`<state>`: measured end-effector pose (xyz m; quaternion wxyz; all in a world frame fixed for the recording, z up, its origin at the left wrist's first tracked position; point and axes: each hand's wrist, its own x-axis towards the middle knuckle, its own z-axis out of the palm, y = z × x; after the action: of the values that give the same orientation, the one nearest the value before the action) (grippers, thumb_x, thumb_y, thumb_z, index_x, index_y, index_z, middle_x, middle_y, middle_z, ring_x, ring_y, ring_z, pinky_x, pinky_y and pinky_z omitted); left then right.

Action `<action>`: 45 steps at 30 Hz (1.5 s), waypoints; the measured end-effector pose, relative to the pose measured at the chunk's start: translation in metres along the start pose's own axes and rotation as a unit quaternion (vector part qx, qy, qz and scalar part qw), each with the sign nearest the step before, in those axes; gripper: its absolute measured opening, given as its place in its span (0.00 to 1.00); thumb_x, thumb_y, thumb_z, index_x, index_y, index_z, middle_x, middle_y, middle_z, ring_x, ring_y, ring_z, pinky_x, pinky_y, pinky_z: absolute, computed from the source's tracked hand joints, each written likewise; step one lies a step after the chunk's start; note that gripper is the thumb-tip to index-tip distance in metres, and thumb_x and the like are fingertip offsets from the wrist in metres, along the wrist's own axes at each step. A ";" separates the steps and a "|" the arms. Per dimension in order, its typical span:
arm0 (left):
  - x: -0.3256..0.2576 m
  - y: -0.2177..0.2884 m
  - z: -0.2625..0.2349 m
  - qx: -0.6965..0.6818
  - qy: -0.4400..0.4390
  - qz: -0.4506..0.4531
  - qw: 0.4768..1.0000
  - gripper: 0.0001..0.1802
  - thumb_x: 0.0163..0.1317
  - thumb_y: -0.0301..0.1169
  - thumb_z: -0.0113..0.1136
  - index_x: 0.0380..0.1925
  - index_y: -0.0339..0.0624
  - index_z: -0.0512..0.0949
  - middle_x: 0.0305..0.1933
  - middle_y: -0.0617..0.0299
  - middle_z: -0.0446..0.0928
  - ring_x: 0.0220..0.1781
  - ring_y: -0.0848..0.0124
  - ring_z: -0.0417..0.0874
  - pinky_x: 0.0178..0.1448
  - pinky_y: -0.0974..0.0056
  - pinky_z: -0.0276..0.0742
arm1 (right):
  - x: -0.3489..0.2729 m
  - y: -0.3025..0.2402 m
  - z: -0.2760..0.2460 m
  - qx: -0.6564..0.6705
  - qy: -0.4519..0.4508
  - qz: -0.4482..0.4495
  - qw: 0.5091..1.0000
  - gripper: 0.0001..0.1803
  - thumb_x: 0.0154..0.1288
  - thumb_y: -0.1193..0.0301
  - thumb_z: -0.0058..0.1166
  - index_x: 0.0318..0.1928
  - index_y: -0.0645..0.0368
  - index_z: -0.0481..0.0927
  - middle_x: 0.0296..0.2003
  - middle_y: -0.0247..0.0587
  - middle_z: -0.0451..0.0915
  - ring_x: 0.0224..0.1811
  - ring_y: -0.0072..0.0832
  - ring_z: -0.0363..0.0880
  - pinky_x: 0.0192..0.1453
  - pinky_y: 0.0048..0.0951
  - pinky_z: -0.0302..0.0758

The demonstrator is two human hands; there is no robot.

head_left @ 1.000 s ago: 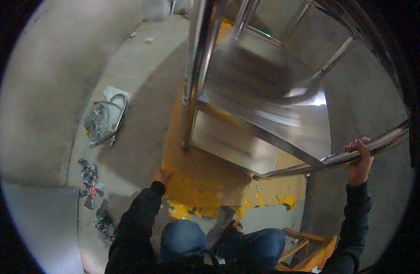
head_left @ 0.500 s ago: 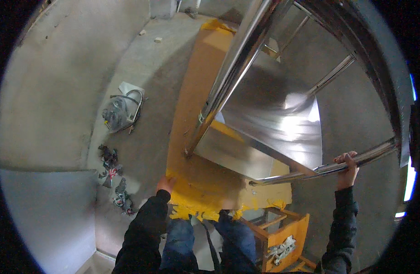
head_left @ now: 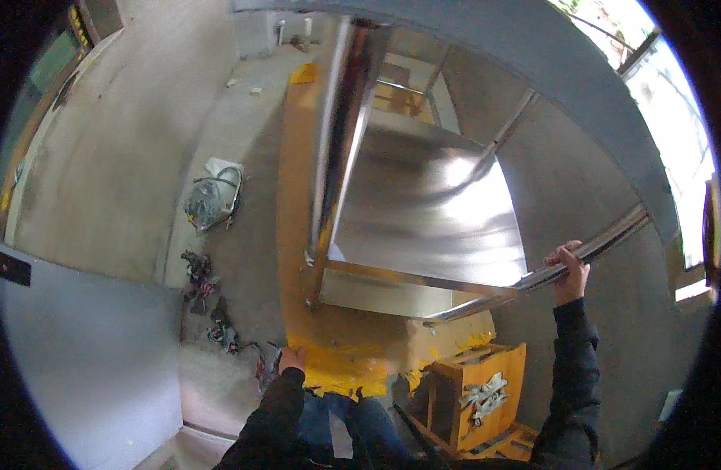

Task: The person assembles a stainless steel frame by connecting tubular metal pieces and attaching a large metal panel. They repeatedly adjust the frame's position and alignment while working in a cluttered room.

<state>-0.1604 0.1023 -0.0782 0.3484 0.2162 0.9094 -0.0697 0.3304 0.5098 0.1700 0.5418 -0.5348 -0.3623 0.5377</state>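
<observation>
A stainless steel frame with tubular legs and a shiny metal shelf panel stands tilted over a long cardboard sheet. My right hand is closed around one of the tubes, on the right. At the cardboard's near left corner, my left hand grips the edge beside torn yellow tape. Its fingertips are partly hidden. Across the top runs a wide grey-blue panel that joins the frame's tubes.
A wooden stool lies near my right leg, with pale gloves on it. On the left floor are a plastic bag with a hose and crumpled dark scraps. A grey door panel stands at the left.
The frame has swung and shifted left, its upper panel coming further into view. My right hand stays on its tube and my left hand on the cardboard edge. The view has also shifted.
</observation>
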 end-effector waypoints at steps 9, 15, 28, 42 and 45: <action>0.038 -0.088 0.016 0.113 -0.063 0.120 0.984 0.31 0.53 0.51 0.51 0.44 0.33 0.63 0.32 0.45 0.75 0.36 0.52 0.78 0.35 0.49 0.73 | -0.029 0.049 -0.011 0.033 0.030 0.005 0.999 0.11 0.47 0.81 0.52 0.31 0.57 0.66 0.23 0.35 0.67 0.24 0.28 0.70 0.33 0.30 0.71; 0.025 0.020 -0.179 -0.677 -0.335 0.047 0.653 0.24 0.62 0.46 0.40 0.46 0.35 0.66 0.37 0.52 0.73 0.35 0.60 0.76 0.35 0.56 0.77 | -0.073 0.097 -0.027 -0.109 0.061 0.012 0.992 0.12 0.52 0.71 0.49 0.38 0.59 0.66 0.34 0.39 0.68 0.35 0.33 0.69 0.40 0.35 0.68; -0.077 0.155 -0.344 -0.534 -0.318 0.320 0.716 0.30 0.57 0.30 0.57 0.55 0.35 0.56 0.52 0.55 0.65 0.53 0.67 0.67 0.58 0.62 0.62 | -0.222 0.072 0.029 0.059 0.293 0.085 0.950 0.24 0.58 0.58 0.42 0.50 0.60 0.62 0.46 0.41 0.65 0.46 0.38 0.65 0.50 0.39 0.63; -0.136 0.240 -0.263 -0.328 -0.295 0.448 0.778 0.56 0.54 0.47 0.58 0.55 0.18 0.28 0.57 0.39 0.58 0.57 0.59 0.65 0.58 0.61 0.64 | -0.314 0.007 0.086 0.190 0.369 0.031 0.909 0.36 0.62 0.46 0.37 0.62 0.60 0.57 0.59 0.45 0.58 0.57 0.42 0.59 0.59 0.42 0.59; -0.132 0.245 -0.242 -0.338 -0.327 0.435 0.768 0.58 0.53 0.49 0.58 0.56 0.18 0.26 0.60 0.37 0.52 0.62 0.56 0.57 0.63 0.60 0.54 | -0.298 0.001 0.111 0.026 0.445 0.124 0.886 0.39 0.59 0.45 0.44 0.59 0.64 0.59 0.57 0.46 0.62 0.55 0.40 0.63 0.54 0.40 0.66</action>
<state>-0.1105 0.3438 0.1968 0.6686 0.4213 0.5134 0.3347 0.1750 0.2414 0.2414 0.5889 -0.7443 0.0007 0.3150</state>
